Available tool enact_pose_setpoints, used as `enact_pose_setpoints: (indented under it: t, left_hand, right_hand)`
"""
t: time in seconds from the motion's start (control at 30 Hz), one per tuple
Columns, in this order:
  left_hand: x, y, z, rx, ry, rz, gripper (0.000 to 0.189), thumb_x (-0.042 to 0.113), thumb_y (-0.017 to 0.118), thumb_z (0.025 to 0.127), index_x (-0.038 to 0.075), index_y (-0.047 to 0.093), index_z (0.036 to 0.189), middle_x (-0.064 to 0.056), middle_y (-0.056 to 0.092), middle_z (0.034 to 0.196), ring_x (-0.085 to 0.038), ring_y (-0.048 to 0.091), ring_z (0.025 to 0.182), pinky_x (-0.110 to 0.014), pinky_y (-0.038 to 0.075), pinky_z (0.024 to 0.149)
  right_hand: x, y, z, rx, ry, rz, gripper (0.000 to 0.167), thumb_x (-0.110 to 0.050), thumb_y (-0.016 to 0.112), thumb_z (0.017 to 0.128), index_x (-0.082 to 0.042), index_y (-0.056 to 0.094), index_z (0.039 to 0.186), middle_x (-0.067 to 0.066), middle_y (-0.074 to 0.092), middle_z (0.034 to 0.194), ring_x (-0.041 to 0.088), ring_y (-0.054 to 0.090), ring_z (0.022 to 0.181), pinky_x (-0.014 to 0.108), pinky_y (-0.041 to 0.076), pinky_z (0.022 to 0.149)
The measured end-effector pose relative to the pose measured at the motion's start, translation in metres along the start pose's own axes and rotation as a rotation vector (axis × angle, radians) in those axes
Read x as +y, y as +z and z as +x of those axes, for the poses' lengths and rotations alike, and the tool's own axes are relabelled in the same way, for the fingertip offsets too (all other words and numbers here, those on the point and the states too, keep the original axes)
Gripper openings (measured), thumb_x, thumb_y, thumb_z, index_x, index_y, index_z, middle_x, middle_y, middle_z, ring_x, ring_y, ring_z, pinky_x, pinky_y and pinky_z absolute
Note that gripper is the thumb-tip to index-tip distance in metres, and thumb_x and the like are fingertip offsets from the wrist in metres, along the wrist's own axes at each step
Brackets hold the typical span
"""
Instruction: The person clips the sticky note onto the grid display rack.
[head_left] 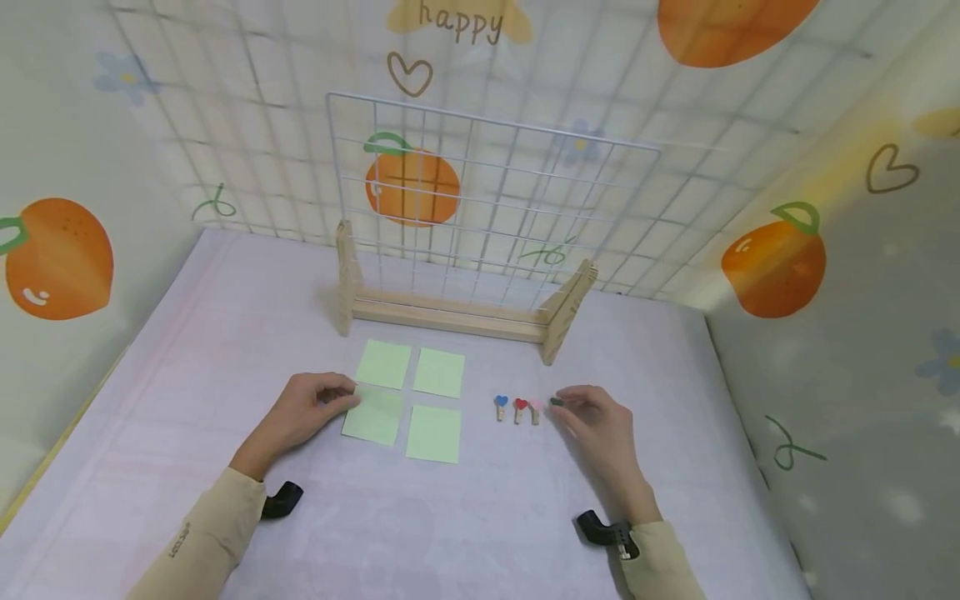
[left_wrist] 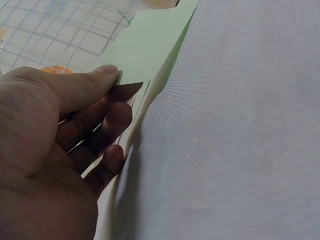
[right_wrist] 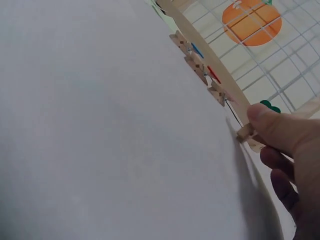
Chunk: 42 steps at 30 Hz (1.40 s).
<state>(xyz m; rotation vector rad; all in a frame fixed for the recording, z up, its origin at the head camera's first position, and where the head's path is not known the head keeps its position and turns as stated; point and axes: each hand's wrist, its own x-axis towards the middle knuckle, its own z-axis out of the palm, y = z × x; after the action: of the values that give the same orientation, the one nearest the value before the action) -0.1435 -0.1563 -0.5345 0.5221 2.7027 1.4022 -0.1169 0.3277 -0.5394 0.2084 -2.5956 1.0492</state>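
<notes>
My left hand (head_left: pixel 307 408) pinches the left corner of a pale green paper square (head_left: pixel 375 414), the front-left one of several laid in two rows. In the left wrist view, thumb and forefinger grip that sheet (left_wrist: pixel 145 47). My right hand (head_left: pixel 603 425) holds a small wooden clothespin (right_wrist: pixel 245 133) with a green heart (right_wrist: pixel 270 106) between thumb and fingers. Left of it lie three more clothespins: one with a blue heart (head_left: pixel 501 402), one with a red heart (head_left: pixel 521 405), and one with a pink heart (head_left: pixel 536 407).
Behind the papers stands a white wire grid (head_left: pixel 487 200) on a wooden base (head_left: pixel 450 322) with two side feet. A pale cloth (head_left: pixel 360 533) covers the table. Printed curtains with oranges (head_left: pixel 60 258) enclose the back and sides.
</notes>
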Motion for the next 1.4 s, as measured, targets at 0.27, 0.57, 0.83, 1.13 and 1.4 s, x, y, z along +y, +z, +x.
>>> enact_pose_setpoints:
  t: [0.27,0.57,0.83,1.13,1.4]
  left_hand:
    - [-0.002,0.0,0.0,0.0,0.008,-0.019,0.014,0.017,0.081,0.094,0.012,0.081,0.106,0.001,0.079,0.1,-0.012,0.068,0.089,-0.029,0.055,0.081]
    - [-0.007,-0.001,0.001,0.025,-0.007,-0.063,0.015,0.022,0.081,0.095,0.014,0.08,0.108,0.005,0.078,0.095,-0.01,0.065,0.084,-0.026,0.052,0.078]
    - [-0.006,-0.004,0.007,0.087,-0.049,-0.145,0.014,0.027,0.084,0.093,0.018,0.077,0.102,0.006,0.078,0.091,-0.013,0.071,0.087,-0.026,0.054,0.082]
    - [0.009,0.0,0.018,0.151,-0.044,-0.145,0.01,0.027,0.079,0.097,0.019,0.078,0.104,0.004,0.077,0.1,-0.018,0.066,0.085,-0.027,0.055,0.074]
    - [0.033,-0.008,0.028,0.261,-0.147,-0.304,0.015,0.021,0.08,0.096,0.011,0.082,0.108,-0.011,0.065,0.065,-0.019,0.056,0.051,-0.026,0.042,0.044]
  right_hand:
    - [-0.001,0.0,-0.002,-0.056,0.096,0.084,0.021,-0.017,0.086,0.09,-0.027,0.077,0.105,-0.011,0.075,0.098,0.012,0.066,0.094,0.025,0.046,0.089]
    - [-0.001,-0.002,0.0,-0.09,0.143,0.137,0.014,-0.025,0.085,0.092,-0.026,0.079,0.105,-0.009,0.076,0.095,0.012,0.068,0.09,0.025,0.044,0.093]
    - [-0.008,-0.004,0.0,-0.06,0.143,0.097,0.017,-0.032,0.083,0.093,-0.026,0.08,0.108,-0.009,0.079,0.106,0.007,0.071,0.098,0.018,0.047,0.094]
    - [-0.047,-0.005,0.014,0.061,-0.003,0.129,0.019,-0.011,0.086,0.089,-0.012,0.082,0.108,0.005,0.081,0.104,0.014,0.076,0.092,0.009,0.05,0.085]
    - [-0.073,0.008,0.033,0.006,-0.076,0.276,0.017,-0.013,0.083,0.092,-0.01,0.081,0.108,0.005,0.082,0.101,0.019,0.079,0.089,0.016,0.059,0.078]
